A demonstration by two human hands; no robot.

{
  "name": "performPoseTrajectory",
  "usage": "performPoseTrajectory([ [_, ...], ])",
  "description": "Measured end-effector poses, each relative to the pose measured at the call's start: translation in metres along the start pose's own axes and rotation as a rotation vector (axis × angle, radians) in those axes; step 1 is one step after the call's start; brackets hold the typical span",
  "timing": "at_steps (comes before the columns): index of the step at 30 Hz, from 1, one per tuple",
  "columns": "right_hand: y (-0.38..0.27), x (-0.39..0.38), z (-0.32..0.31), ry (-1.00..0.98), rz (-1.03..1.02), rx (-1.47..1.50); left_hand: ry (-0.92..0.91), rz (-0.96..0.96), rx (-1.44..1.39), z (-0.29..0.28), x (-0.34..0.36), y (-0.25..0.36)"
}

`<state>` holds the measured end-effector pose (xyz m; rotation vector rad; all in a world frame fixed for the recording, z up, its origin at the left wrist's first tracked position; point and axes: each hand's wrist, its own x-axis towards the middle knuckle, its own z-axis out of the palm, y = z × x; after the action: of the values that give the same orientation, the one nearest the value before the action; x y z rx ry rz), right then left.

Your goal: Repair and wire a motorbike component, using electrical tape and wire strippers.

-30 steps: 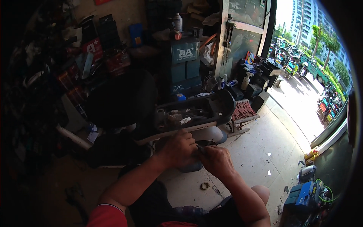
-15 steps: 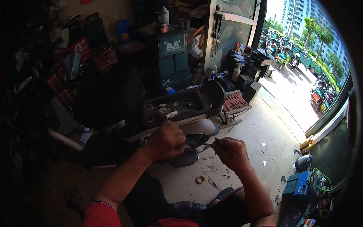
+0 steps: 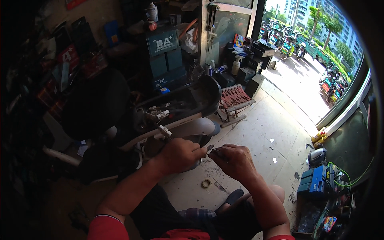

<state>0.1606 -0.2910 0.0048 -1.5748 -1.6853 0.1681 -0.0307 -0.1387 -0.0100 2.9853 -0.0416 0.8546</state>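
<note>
My left hand (image 3: 181,155) is closed in front of the scooter, its thumb and forefinger pinched toward the right; what they grip is too small to make out. Close to its right, my right hand (image 3: 235,161) is closed on a small, slim dark piece (image 3: 216,151). A small dark tip (image 3: 210,147) shows between the two hands' fingertips. Just beyond my left knuckles a white connector (image 3: 165,131) sticks up; whether that hand holds it is hidden. Behind lies the scooter (image 3: 180,100) with its seat compartment open, another white connector (image 3: 163,115) and wiring inside.
A stool with red woven webbing (image 3: 237,97) stands beyond the scooter's tail. A tape roll (image 3: 206,183) lies on the floor near my legs. Boxes (image 3: 164,56) are stacked behind. A blue-topped battery (image 3: 318,182) sits at right. The doorway opens onto parked scooters.
My hands have come together from apart, fingertips now nearly meeting. A white connector now shows above my left hand. The whole view has shifted, moving the background left and slightly up.
</note>
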Motion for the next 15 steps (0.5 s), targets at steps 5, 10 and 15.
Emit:
performPoseTrajectory([
  [5, 0.039, -0.011, -0.047, 0.134, 0.200, -0.230, 0.025, -0.219, -0.040, -0.015, -0.021, -0.011],
  [10, 0.077, -0.034, -0.090, -0.199, 0.808, 0.209, 0.156, -0.338, -0.215, -0.018, -0.013, 0.002],
  [15, 0.067, -0.045, -0.056, -0.694, 0.808, 0.132, 0.167, -0.327, -0.226, -0.018, -0.004, 0.008],
])
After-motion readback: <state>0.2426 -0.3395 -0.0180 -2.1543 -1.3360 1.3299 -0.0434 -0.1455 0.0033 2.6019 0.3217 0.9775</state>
